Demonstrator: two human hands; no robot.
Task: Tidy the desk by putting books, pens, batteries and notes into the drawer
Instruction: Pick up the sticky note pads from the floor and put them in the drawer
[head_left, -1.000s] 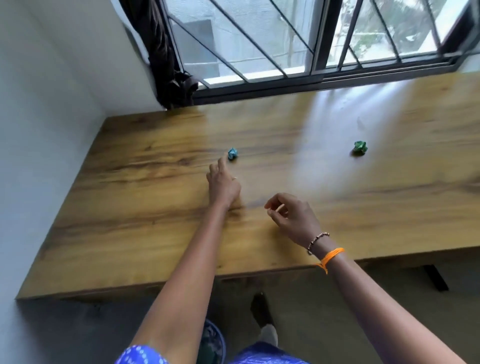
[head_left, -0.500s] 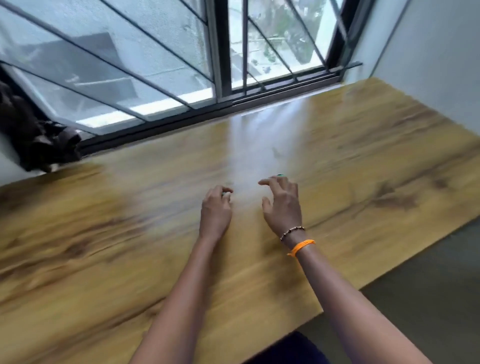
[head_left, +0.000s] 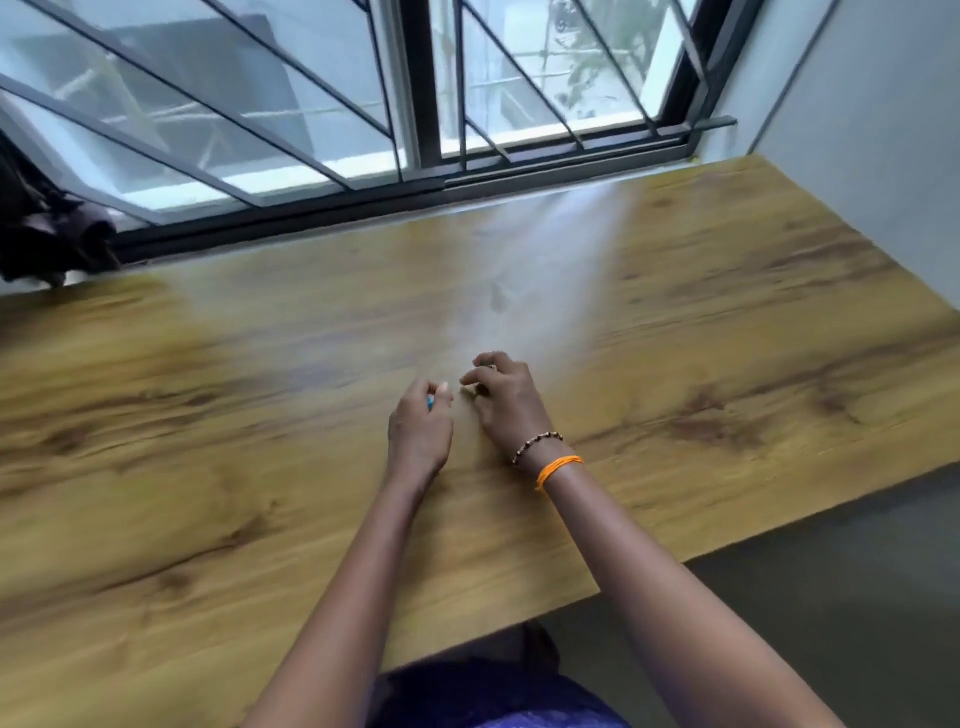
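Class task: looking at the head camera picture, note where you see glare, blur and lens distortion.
Head view: window glare washes a pale streak across the desk; motion blur softens the wood grain and both hands, left hand and right hand; the wide lens bends the window bars and desk edges.

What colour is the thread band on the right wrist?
Orange; the thread band shows best in the head view.

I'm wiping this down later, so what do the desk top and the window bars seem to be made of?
The desk top looks like wood or a wood-look laminate: brown grain streaks and knots, with a smooth, slightly glossy finish that reflects window light. Which of the two, the view cannot settle. The window bars look like metal, painted dark and matt: thin, straight, rigid sections.
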